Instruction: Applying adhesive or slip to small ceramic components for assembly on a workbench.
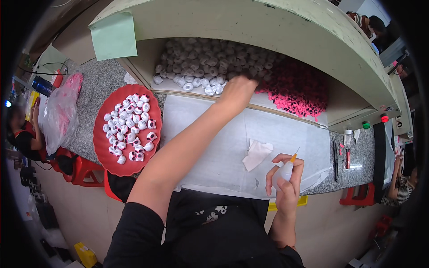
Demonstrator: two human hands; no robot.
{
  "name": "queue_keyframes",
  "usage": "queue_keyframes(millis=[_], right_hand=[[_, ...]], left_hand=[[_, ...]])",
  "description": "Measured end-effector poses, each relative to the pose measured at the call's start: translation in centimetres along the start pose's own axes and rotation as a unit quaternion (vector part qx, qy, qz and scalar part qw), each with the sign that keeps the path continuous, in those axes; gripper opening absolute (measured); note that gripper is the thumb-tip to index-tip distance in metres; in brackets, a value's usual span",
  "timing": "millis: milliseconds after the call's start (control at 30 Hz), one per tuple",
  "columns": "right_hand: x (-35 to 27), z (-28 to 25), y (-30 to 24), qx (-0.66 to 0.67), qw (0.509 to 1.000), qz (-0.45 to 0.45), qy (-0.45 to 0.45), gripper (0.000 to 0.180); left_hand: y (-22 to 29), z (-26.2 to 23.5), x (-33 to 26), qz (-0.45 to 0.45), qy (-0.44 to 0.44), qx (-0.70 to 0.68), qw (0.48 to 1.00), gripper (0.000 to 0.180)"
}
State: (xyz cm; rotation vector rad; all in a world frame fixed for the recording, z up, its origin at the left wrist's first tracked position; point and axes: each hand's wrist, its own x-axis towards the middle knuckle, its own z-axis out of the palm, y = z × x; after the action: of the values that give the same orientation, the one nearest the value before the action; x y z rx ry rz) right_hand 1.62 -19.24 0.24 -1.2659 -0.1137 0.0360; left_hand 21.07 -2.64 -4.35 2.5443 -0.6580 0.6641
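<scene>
White beads (pixel 203 67) heaped under shelf, directly beneath and around left hand (pixel 237 91), which reaches in with fingers curled down into pile; whether it has hold of one, cannot tell. Pink beads (pixel 297 87) just right of that hand. Right hand (pixel 286 178) closed around small squeeze bottle (pixel 286 170), orange nozzle up. Red plate (pixel 100 147) of finished beads lies left of left forearm.
</scene>
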Motion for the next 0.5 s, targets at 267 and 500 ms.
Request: queue_keyframes(millis=[267,500], right_hand=[[0.4,2.0,-1.7,-0.055,0.997,-0.034,0.045,0.028],[0.4,2.5,-1.4,0.069,0.984,-0.112,0.116,0.034]], left_hand=[[6.2,-10.4,-7.8,-0.317,-0.075,-0.632,0.703,0.015],[8.4,-10.7,-12.9,-0.352,0.047,-0.777,0.52,0.029]])
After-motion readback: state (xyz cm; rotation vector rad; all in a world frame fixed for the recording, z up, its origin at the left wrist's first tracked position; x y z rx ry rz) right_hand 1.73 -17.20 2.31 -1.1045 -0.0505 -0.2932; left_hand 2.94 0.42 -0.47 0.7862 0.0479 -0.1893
